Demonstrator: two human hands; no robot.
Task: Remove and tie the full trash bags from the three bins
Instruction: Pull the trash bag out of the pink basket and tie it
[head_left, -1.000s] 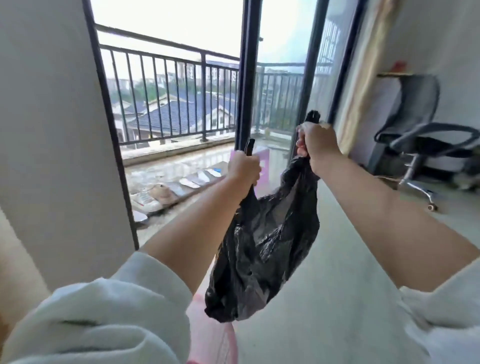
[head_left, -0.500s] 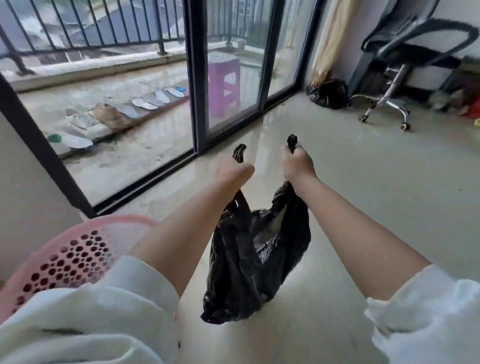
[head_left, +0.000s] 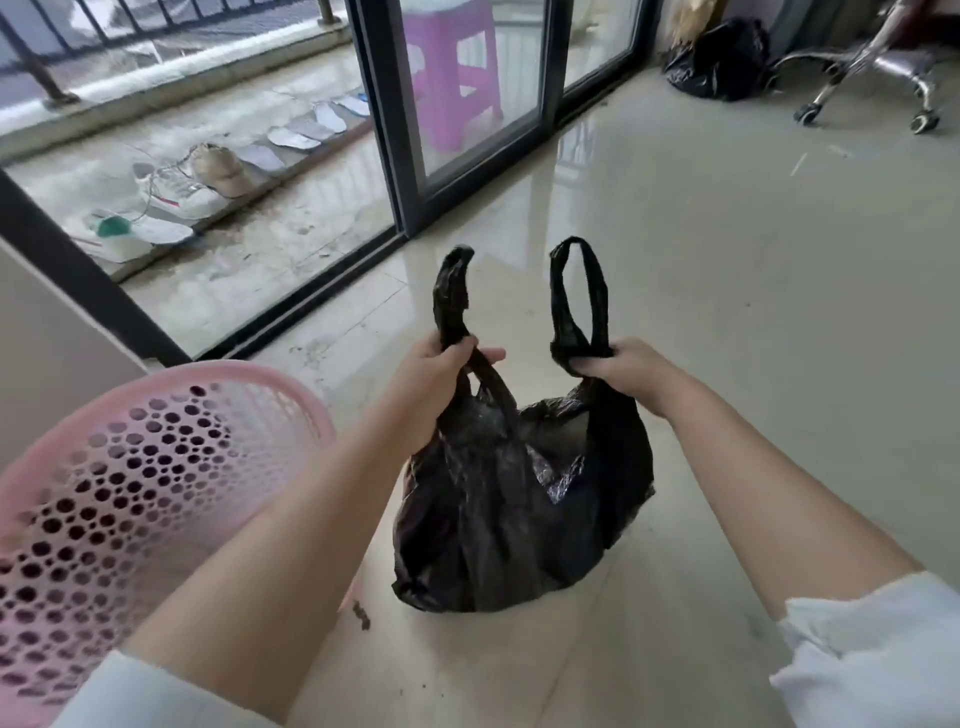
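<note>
The floor is shiny, pale tile, and it fills most of the room. Close by on the left stands a pink bin with lots of round holes in its side. The left arm reaches over its rim. Both arms are bare, with white sleeves pushed up.

Just beside the bin, a black trash bag sits on the floor. It looks full and lumpy. Its top is not tied. The left hand is wrapped tight around the left handle of the bag. The right hand is closed tight around the bottom of the right handle. Both handles stick up above the fists, and the two hands are a little apart.

A small dark bit of dirt lies on the floor near the bag.

Farther away is a glass sliding door with a dark frame. Behind the glass stands a purple stool. Out on the balcony, shoes and shoe insoles lie in a row. Far off to the right, another black bag sits beside the wheels of a chair.
</note>
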